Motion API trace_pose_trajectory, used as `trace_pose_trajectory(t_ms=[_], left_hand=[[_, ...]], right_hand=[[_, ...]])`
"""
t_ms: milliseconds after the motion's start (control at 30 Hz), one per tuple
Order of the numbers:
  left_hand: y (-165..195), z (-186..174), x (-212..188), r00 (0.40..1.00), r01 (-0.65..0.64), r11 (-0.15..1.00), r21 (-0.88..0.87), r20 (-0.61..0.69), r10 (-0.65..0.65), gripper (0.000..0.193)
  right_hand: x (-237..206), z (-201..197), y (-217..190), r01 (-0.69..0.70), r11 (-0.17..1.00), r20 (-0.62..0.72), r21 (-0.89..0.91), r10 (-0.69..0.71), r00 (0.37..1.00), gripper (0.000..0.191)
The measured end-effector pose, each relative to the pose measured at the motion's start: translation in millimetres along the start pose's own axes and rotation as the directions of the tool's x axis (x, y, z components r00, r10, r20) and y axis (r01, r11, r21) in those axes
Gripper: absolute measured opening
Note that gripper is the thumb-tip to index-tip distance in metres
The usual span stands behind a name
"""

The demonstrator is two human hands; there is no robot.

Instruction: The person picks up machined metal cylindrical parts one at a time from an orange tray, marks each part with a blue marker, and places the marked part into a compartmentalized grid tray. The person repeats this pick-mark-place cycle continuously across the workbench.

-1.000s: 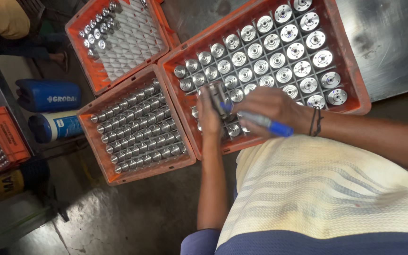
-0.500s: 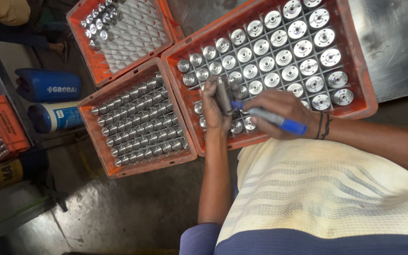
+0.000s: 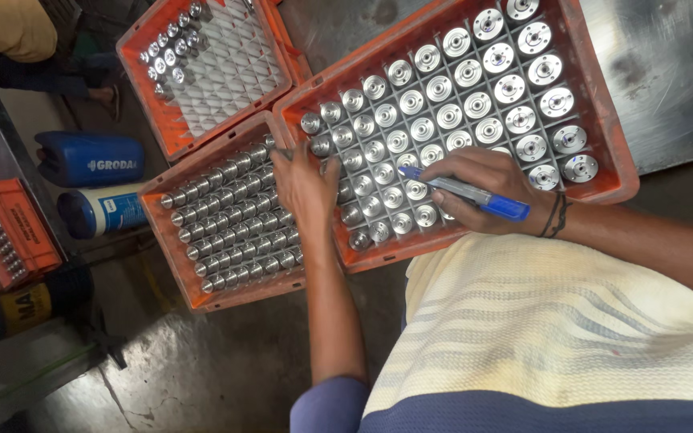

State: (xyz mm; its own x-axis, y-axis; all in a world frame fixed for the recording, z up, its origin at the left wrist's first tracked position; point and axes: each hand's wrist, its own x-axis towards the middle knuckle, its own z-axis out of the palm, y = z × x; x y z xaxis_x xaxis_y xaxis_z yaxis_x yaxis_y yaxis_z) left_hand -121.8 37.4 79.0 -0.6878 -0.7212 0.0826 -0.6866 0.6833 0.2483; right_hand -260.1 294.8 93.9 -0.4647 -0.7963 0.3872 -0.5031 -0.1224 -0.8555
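Observation:
A large orange crate (image 3: 613, 152) holds a grid of several round silver metal parts (image 3: 440, 87) standing upright in cells. My right hand (image 3: 487, 180) rests on its near rows and grips a blue marker pen (image 3: 475, 195), tip pointing left over the parts. My left hand (image 3: 306, 183) lies back-up on the crate's near left corner, fingers curled down among the parts. What is under its fingers is hidden. My striped cream shirt fills the lower right.
A second orange crate (image 3: 162, 240) beside my left hand is packed with metal cylinders lying down. A third crate (image 3: 144, 88) behind it is partly filled. A blue jerrycan (image 3: 90, 160), a blue-white bottle (image 3: 106, 210) and a small orange crate (image 3: 2, 232) stand left. Another person (image 3: 10, 28) sits at top left.
My left hand held up a metal part over the crate's near rows; it has now dropped to the crate's left corner. My right hand with the pen stayed over the near rows.

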Motion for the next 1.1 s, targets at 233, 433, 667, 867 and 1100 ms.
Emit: trace_pose_trajectory(t_ms=[233, 433, 667, 867, 1100], left_hand=[[-33, -17, 31, 0.997, -0.034, 0.913, -0.407, -0.081, 0.001, 0.040], [-1, 31, -16, 0.970, 0.239, -0.339, -0.910, 0.211, 0.116, 0.056], [51, 73, -45, 0.872, 0.477, -0.243, -0.845, 0.490, 0.009, 0.052], [59, 66, -44, 0.900, 0.426, -0.224, -0.877, 0.436, 0.007, 0.027], [46, 53, -36, 0.926, 0.376, -0.237, -0.896, 0.372, 0.064, 0.028]], right_hand=[[3, -5, 1, 0.021, 0.999, -0.033, -0.034, -0.022, 0.999, 0.021], [10, 9, 4, 0.304, 0.951, 0.128, -0.049, -0.296, 0.947, 0.027], [-1, 12, 10, 0.219, 0.976, 0.155, -0.014, -0.215, 0.964, 0.020], [-6, 7, 7, 0.156, 0.988, 0.138, -0.008, -0.153, 0.978, 0.021], [-2, 7, 5, 0.174, 0.984, 0.166, 0.048, -0.180, 0.970, 0.025]])
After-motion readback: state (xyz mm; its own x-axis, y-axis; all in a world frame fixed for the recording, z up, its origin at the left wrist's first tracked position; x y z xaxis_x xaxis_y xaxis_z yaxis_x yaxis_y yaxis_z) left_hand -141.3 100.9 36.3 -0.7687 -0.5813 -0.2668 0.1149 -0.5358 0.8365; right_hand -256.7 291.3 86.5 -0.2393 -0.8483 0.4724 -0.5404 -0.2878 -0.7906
